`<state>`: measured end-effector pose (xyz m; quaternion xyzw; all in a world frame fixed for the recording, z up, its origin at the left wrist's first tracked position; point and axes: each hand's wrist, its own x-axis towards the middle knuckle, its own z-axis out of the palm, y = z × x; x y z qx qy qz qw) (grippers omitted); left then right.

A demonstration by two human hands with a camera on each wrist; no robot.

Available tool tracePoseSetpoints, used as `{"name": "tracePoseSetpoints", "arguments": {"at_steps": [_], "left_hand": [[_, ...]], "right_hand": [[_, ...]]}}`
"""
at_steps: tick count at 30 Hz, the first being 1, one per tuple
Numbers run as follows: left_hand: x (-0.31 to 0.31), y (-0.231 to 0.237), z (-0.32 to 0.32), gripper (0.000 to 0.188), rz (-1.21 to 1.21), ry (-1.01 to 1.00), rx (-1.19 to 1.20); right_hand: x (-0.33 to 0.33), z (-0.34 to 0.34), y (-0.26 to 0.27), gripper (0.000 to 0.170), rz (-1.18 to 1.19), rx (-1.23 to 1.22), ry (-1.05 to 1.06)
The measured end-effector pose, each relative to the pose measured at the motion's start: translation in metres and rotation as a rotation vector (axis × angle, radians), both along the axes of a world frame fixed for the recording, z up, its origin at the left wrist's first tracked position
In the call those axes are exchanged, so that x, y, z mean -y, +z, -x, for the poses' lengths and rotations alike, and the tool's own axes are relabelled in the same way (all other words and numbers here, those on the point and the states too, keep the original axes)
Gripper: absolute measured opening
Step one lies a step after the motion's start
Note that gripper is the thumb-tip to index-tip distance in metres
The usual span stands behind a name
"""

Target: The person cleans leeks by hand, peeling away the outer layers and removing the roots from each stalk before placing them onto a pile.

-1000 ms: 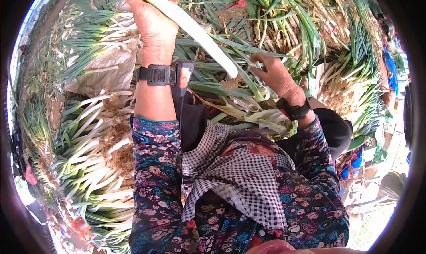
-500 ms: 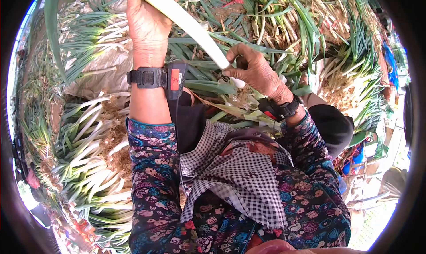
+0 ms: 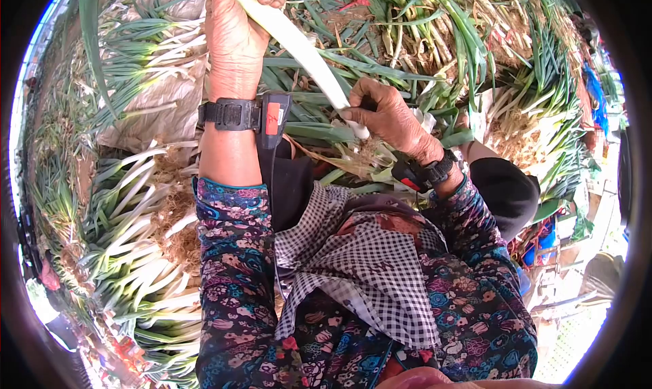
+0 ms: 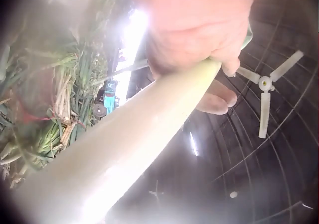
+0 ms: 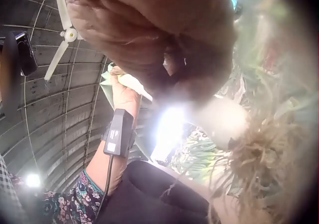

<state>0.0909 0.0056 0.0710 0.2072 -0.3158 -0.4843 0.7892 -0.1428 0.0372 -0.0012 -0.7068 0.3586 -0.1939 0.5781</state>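
Observation:
A long leek [image 3: 295, 41] slants down between the two hands in the head view, white shaft toward the right. Near its green part, the left hand [image 3: 234, 46] grips it with fingers wrapped round; the left wrist view shows this hand [image 4: 197, 32] over the pale shaft [image 4: 134, 129]. Thumb and fingers of the right hand [image 3: 390, 117] pinch the white lower end just above the root. In the right wrist view the bulb end [image 5: 227, 122] pokes out below the right hand [image 5: 154, 35], with stringy brown roots [image 5: 266, 154] at its tip.
Rows of leeks with roots [image 3: 136, 233] lie along the left, and another pile [image 3: 543, 124] lies on the right. Loose green leaves [image 3: 326, 134] cover the ground before the knees. Dry stalks [image 3: 435, 43] are heaped ahead. A checked cloth [image 3: 373, 273] covers the lap.
The right hand came from beside the leek onto its white end and now pinches it. The leek's lower end shifted slightly, while the left hand kept its grip.

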Motion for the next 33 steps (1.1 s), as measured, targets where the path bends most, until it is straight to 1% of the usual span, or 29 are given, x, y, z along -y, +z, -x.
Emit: {"name": "tracePoseSetpoints", "arguments": {"at_steps": [2, 4, 5, 6, 7, 9, 10, 11, 12, 13, 15, 16, 17, 19, 20, 21, 22, 23, 25, 26, 28, 29, 30, 31, 32, 33], "left_hand": [[0.0, 0.001, 0.002, 0.027, -0.008, 0.012, 0.008], [0.002, 0.001, 0.003, 0.026, -0.089, 0.027, 0.003], [0.002, 0.0, 0.005, 0.026, -0.092, 0.027, 0.003], [0.001, -0.001, 0.008, 0.024, -0.13, 0.103, 0.035], [0.001, -0.001, 0.01, 0.023, -0.167, 0.178, 0.068], [0.003, -0.002, 0.01, 0.022, -0.215, 0.21, 0.049], [0.004, -0.003, 0.009, 0.02, -0.262, 0.242, 0.028], [0.008, -0.007, 0.006, 0.02, -0.264, 0.242, 0.029], [0.013, -0.012, 0.001, 0.02, -0.283, 0.307, 0.029], [0.016, -0.016, -0.003, 0.02, -0.3, 0.371, 0.03], [0.019, -0.019, -0.009, 0.022, -0.32, 0.397, 0.027], [0.02, -0.02, -0.013, 0.025, -0.341, 0.422, 0.026], [0.02, -0.022, -0.022, 0.025, -0.342, 0.423, 0.03], [0.021, -0.025, -0.041, 0.038, -0.314, 0.372, 0.158], [0.02, -0.022, -0.043, 0.038, -0.313, 0.375, 0.159], [0.018, -0.016, -0.042, 0.036, -0.354, 0.458, 0.179], [0.015, -0.012, -0.041, 0.036, -0.396, 0.539, 0.199], [0.015, -0.011, -0.038, 0.036, -0.395, 0.539, 0.197], [0.01, -0.013, -0.032, 0.037, -0.351, 0.518, 0.135], [0.011, -0.016, -0.033, 0.037, -0.355, 0.479, 0.146], [0.012, -0.02, -0.024, 0.037, -0.309, 0.504, 0.176], [0.013, -0.022, -0.018, 0.037, -0.269, 0.521, 0.205], [0.013, -0.023, -0.014, 0.034, -0.233, 0.476, 0.138], [0.014, -0.024, -0.012, 0.034, -0.233, 0.468, 0.142], [0.014, -0.024, -0.011, 0.032, -0.195, 0.43, 0.114], [0.014, -0.025, -0.01, 0.03, -0.157, 0.398, 0.083]], "right_hand": [[0.0, 0.0, 0.001, 0.023, 0.004, 0.021, 0.01], [0.001, 0.0, 0.0, 0.021, 0.007, 0.043, 0.02], [0.004, -0.001, -0.002, 0.02, 0.182, 0.055, 0.074], [0.005, -0.001, -0.003, 0.02, 0.358, 0.068, 0.128], [0.006, -0.001, -0.005, 0.02, 0.358, 0.067, 0.127], [0.005, -0.002, -0.009, 0.019, 0.578, 0.048, 0.164], [0.001, -0.002, -0.01, 0.019, 0.576, 0.05, 0.164], [-0.007, -0.002, -0.007, 0.018, 0.686, -0.007, 0.119], [-0.012, -0.001, -0.005, 0.018, 0.793, -0.066, 0.073], [-0.01, -0.001, -0.01, 0.018, 0.791, -0.068, 0.072], [-0.005, -0.004, -0.011, 0.017, 0.508, 0.317, -0.133], [-0.009, 0.005, -0.006, 0.016, -0.17, 0.458, -0.191], [-0.002, 0.016, -0.009, 0.016, -0.308, 0.528, -0.05], [0.0, 0.03, -0.003, 0.01, -0.164, 0.346, 0.126], [0.001, 0.045, -0.011, 0.011, 0.033, -0.031, 0.397], [0.002, 0.064, -0.026, 0.014, 0.233, -0.416, 0.656], [0.002, 0.086, -0.048, 0.016, 0.46, -0.559, 0.654], [0.003, 0.083, -0.044, 0.016, 0.46, -0.561, 0.654], [0.01, 0.075, -0.035, 0.018, 0.56, -0.404, 0.23], [0.012, 0.057, -0.013, 0.021, 0.264, -0.223, 0.058], [0.013, 0.026, 0.015, 0.023, 0.266, -0.041, -0.136], [0.015, 0.01, 0.017, 0.023, 0.266, -0.033, -0.145], [0.02, -0.005, 0.018, 0.027, 0.285, -0.019, -0.104], [0.025, -0.013, 0.018, 0.031, 0.303, -0.009, -0.06], [0.029, -0.015, 0.014, 0.031, 0.302, -0.011, -0.064], [0.033, -0.018, 0.009, 0.031, 0.229, 0.045, -0.034]]}}
